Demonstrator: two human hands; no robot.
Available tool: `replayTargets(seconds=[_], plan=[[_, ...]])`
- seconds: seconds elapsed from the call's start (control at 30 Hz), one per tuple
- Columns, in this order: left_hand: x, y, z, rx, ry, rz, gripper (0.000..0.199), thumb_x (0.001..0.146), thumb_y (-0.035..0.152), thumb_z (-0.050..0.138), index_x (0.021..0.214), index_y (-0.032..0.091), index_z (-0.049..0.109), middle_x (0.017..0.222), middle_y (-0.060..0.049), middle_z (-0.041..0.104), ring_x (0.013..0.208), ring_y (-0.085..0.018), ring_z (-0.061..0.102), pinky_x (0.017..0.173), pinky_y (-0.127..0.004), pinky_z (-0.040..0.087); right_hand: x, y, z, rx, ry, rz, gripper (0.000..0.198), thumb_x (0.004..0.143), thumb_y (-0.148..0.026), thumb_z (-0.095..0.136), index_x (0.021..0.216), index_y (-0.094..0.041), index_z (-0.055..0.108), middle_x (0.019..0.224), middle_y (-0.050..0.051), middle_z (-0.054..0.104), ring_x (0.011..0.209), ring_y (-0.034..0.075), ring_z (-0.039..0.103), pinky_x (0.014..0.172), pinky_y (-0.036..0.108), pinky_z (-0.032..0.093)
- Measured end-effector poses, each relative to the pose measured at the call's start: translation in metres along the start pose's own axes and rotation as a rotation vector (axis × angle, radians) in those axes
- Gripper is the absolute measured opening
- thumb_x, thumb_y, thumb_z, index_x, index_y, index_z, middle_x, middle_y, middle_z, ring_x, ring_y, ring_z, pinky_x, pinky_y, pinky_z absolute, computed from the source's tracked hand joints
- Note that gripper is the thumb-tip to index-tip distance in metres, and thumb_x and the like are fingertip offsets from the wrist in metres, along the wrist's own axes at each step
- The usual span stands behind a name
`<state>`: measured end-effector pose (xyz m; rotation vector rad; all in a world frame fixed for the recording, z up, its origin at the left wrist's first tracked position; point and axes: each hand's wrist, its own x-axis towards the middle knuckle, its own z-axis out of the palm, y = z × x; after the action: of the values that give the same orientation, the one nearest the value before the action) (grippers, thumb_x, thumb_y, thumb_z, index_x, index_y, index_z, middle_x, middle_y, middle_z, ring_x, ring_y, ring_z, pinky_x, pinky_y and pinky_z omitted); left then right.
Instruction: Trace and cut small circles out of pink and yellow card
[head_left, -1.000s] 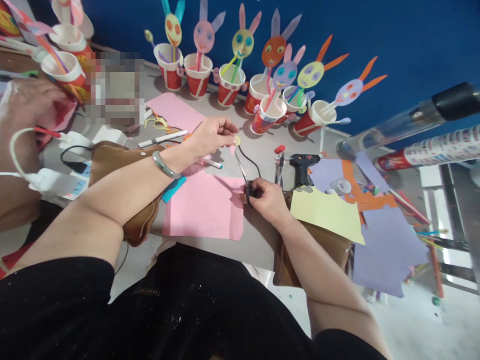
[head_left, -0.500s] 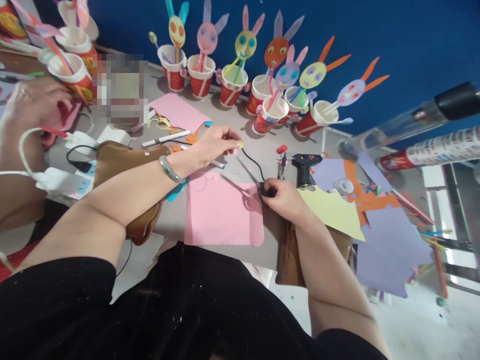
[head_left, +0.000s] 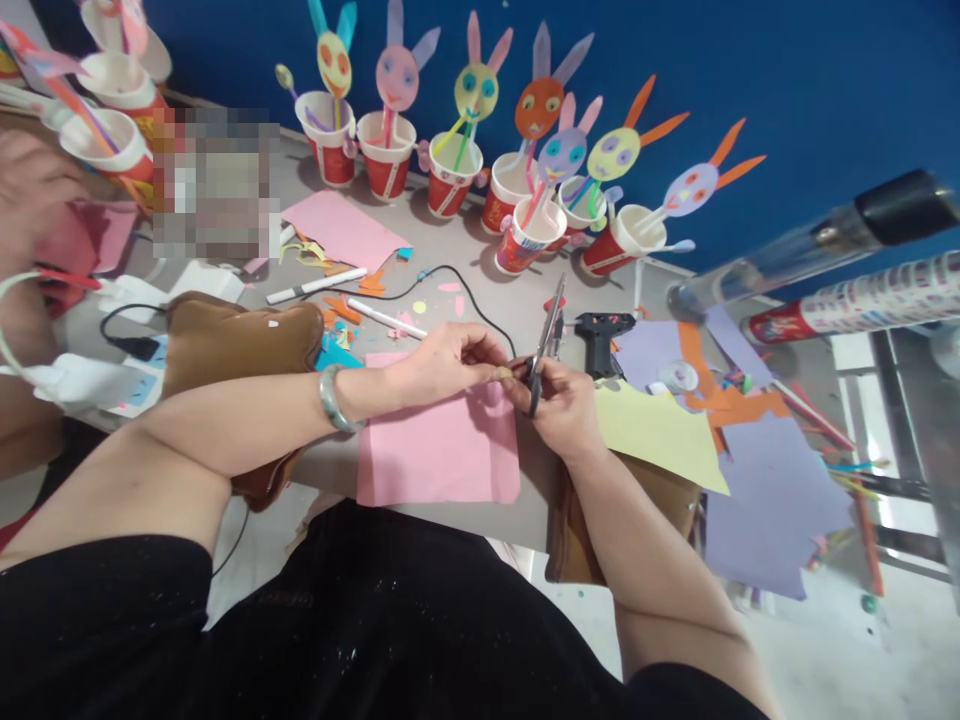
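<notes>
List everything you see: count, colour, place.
Paper cups: seven, red, along blue wall; more left.
Eared figures: seven, mixed colours, in those cups.
Paper sheets: several; pink centre and left, yellow and purple right.
Paper scraps: many, mixed colours, left and right.
Table: one, grey, underneath.
Glue gun: one, black, right.
Pens: two, white, left.
Pads: two, brown, left and right.
Plugs: several, white, left.
Tube: one, clear, right.
Cup stack: one, red-white, right.
Scissors: one, black-handled, centre.
Co-worker's hand: one, left.
Left hand: one, centre, pinching yellowish piece.
Right hand: one, centre, holding scissors.

Left hand (head_left: 448, 362) now close beside right hand (head_left: 565, 408)
</notes>
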<state>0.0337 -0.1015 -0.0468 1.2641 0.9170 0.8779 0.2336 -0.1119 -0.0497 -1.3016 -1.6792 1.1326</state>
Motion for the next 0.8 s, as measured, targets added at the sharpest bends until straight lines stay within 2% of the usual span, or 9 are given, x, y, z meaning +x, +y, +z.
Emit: replayTargets(seconds=[0.23,0.37,0.47,0.63,0.8], plan=[[-0.0014,0.0044,0.0021,-0.025,-0.008,0.014,0.012,0.084,0.006,0.073,0.087,0.015,0.065,0.076,0.001,0.070,0.066,-0.007,0.064,0.065,-0.023,0.052,-0.0018,0.0012,0.0011,0.005,-0.018,-0.007,0.041,0.075,-0.053,0.087,0.067,-0.023,0.060,0.079,0.004,0.071,0.075,0.019,0.065,0.074,0.034,0.056],[-0.0043,0.0070,0.0078,-0.122,-0.001,-0.113,0.019,0.084,0.000,0.068,0.095,0.014,0.064,0.073,0.003,0.067,0.065,-0.007,0.063,0.064,-0.022,0.049,-0.0013,-0.0005,-0.0002,0.005,0.005,0.005,0.043,0.075,-0.058,0.086,0.069,-0.024,0.060,0.078,0.003,0.070,0.075,0.019,0.065,0.077,0.035,0.058],[-0.0061,0.0081,0.0099,-0.210,-0.045,-0.204,0.014,0.086,0.008,0.073,0.094,0.014,0.063,0.074,0.001,0.068,0.066,-0.008,0.062,0.066,-0.024,0.050,-0.0011,-0.0027,-0.0011,0.017,0.033,0.021,0.046,0.073,-0.062,0.087,0.072,-0.023,0.062,0.079,0.003,0.070,0.074,0.020,0.065,0.075,0.035,0.058],[-0.0054,0.0044,0.0050,-0.118,-0.032,-0.133,0.017,0.084,0.025,0.080,0.082,0.014,0.067,0.072,0.002,0.064,0.063,-0.007,0.054,0.061,-0.024,0.042,-0.0022,-0.0040,-0.0006,0.064,0.014,0.034,0.048,0.071,-0.063,0.089,0.071,-0.023,0.062,0.076,0.002,0.066,0.070,0.018,0.063,0.069,0.033,0.057],[-0.0041,0.0000,0.0012,-0.044,-0.041,-0.100,0.019,0.087,0.034,0.075,0.082,0.015,0.071,0.072,0.001,0.064,0.064,-0.009,0.052,0.059,-0.024,0.040,-0.0037,-0.0031,-0.0003,0.050,0.006,0.048,0.051,0.071,-0.067,0.087,0.072,-0.023,0.062,0.072,0.001,0.063,0.067,0.018,0.060,0.064,0.033,0.055]])
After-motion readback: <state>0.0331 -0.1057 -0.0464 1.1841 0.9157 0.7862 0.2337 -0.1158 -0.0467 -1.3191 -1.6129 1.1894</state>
